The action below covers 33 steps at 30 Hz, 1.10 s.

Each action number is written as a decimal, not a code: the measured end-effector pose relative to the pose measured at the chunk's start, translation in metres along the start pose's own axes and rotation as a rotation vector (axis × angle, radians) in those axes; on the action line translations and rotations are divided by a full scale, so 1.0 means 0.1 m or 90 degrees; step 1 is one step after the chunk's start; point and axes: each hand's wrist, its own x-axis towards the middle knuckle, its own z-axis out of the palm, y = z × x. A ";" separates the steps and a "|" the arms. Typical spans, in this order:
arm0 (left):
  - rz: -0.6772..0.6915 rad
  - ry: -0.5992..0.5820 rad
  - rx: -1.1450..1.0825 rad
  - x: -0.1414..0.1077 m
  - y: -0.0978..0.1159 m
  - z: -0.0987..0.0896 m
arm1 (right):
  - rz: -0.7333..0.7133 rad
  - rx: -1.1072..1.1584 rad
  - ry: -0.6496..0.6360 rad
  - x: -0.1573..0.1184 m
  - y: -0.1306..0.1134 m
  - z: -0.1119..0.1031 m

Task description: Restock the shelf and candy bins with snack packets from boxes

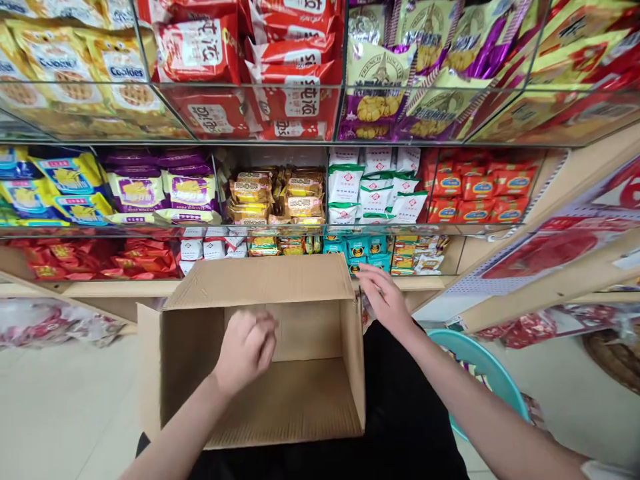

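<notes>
An open cardboard box (260, 283) rests on my lap, its mouth facing me and its flaps folded outward. My left hand (247, 350) hovers over the opening with curled fingers; the inside of its grip is hidden. Beside the box's upper right corner is my right hand (385, 300), its fingers stretched toward the flap and partly apart. Nothing shows in that hand. Just beyond its fingertips, teal packets (357, 247) sit on the lowest shelf.
Glass-fronted shelves hold yellow cookie packs (120, 63), red packs (200, 50), purple biscuit bags (380, 83), brown-gold packs (303, 193), white-green packets (345, 183) and red packets (480, 187). A turquoise basin (505, 380) with small packets stands on the floor at right.
</notes>
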 end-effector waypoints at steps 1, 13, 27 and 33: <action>0.025 -0.035 -0.027 -0.14 -0.06 0.10 | 0.027 0.010 0.012 -0.19 0.01 -0.07; -0.445 -0.308 0.129 -0.77 -1.00 1.29 | 0.167 -0.132 -0.057 -1.05 0.37 0.00; -0.320 -0.205 -0.445 -0.29 0.20 0.29 | 0.100 0.055 -0.004 -0.80 -0.34 0.01; -0.281 -0.070 -0.649 0.23 1.02 0.04 | 0.146 0.162 -0.014 -0.58 -0.63 0.11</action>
